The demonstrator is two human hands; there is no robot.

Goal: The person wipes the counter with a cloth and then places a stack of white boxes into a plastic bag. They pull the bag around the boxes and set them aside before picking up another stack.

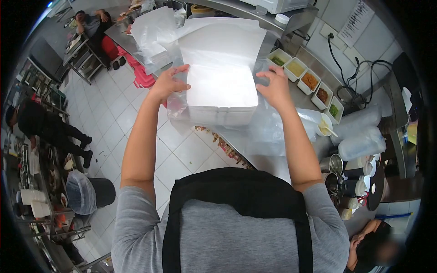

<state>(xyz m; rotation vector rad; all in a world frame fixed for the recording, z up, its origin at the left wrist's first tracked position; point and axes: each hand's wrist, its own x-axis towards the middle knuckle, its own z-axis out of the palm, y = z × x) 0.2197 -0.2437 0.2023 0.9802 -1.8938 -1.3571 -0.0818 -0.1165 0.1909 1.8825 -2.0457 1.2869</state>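
Note:
A stack of white takeaway boxes [221,86] with raised lids lies before me at the metal counter's edge, partly wrapped in a clear plastic bag [179,109]. My left hand [172,84] is at the stack's left edge, thumb and forefinger apart, fingertips right at the border. On the opposite side, my right hand [275,86] has its fingers bent and parted from the thumb, the tips close to the right edge. Notched layers show along the front of the stack.
Tubs of chopped toppings [311,81] line the counter on the right, near a white bowl with a spoon [325,125]. More white sheets in plastic [154,32] lie at back left. A lined bin [82,193] stands on the floor. Several people are around the room.

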